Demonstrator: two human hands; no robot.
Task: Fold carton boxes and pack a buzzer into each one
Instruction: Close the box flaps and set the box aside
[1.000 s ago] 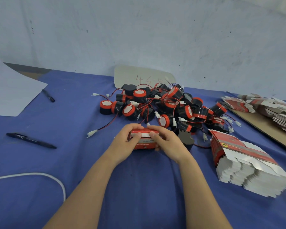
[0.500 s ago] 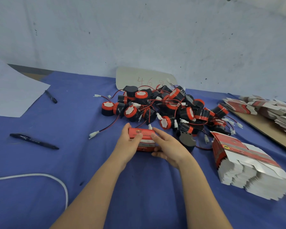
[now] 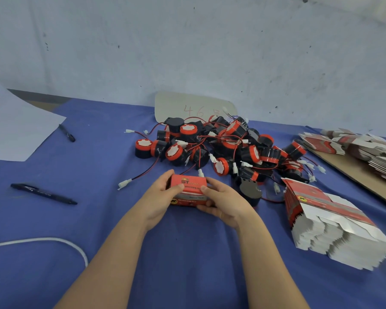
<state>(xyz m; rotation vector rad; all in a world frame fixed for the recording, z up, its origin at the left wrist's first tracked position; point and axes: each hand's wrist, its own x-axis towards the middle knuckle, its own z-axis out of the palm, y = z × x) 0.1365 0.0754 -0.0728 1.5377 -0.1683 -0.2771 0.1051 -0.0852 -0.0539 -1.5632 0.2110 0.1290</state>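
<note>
Left hand [image 3: 158,197] and right hand [image 3: 223,201] clamp one folded carton [image 3: 188,190]. Large buzzer pile [image 3: 221,146] and flat carton stack [image 3: 321,215] remain; judged early.

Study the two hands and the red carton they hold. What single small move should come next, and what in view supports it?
Probably set the carton aside on the blue cloth. The left hand and right hand both grip it, and its visible faces look closed; whether a buzzer is inside cannot be seen.
</note>
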